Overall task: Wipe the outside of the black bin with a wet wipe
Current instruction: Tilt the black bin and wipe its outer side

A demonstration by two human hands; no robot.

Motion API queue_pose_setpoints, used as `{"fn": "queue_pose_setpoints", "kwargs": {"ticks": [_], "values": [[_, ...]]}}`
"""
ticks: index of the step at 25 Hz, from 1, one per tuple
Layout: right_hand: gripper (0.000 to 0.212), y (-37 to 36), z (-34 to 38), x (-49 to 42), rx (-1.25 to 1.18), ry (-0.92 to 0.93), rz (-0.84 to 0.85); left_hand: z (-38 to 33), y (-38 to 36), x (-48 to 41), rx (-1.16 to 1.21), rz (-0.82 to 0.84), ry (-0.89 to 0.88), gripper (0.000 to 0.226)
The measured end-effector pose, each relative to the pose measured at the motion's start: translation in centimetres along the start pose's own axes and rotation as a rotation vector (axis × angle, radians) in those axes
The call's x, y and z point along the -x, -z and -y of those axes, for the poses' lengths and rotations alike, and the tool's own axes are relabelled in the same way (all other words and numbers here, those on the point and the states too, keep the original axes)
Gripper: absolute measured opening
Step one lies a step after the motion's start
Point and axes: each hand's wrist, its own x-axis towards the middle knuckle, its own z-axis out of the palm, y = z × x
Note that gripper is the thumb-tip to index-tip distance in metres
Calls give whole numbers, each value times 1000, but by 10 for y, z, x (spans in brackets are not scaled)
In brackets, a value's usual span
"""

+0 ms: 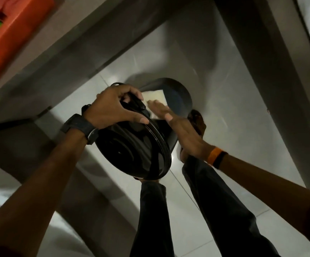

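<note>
The black bin [132, 151] is held tilted above the floor, its round lid facing me and its base [178, 101] pointing away. My left hand [111, 106] grips the lid's rim at the top, fingers curled over the edge. My right hand [180, 127] lies flat along the bin's side, fingers pressing a white wet wipe [155, 98] against the black wall. Part of the wipe is hidden under my fingers.
Pale floor tiles [224, 101] lie below. My legs in dark trousers [215, 210] stand under the bin. A grey wall or counter edge [57, 58] runs along the left, with an orange object [11, 38] at top left. Another grey wall [273, 62] rises on the right.
</note>
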Motion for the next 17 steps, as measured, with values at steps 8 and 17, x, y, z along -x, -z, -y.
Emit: {"fn": "queue_pose_setpoints", "kwargs": {"ticks": [8,17], "values": [[52,32,-5,-55,-88,-291,-257,15,18,-21,147,-42,-1,51],[53,50,-9,-79,-53,-517,-429,24,10,-16,68,-258,30,61]]}}
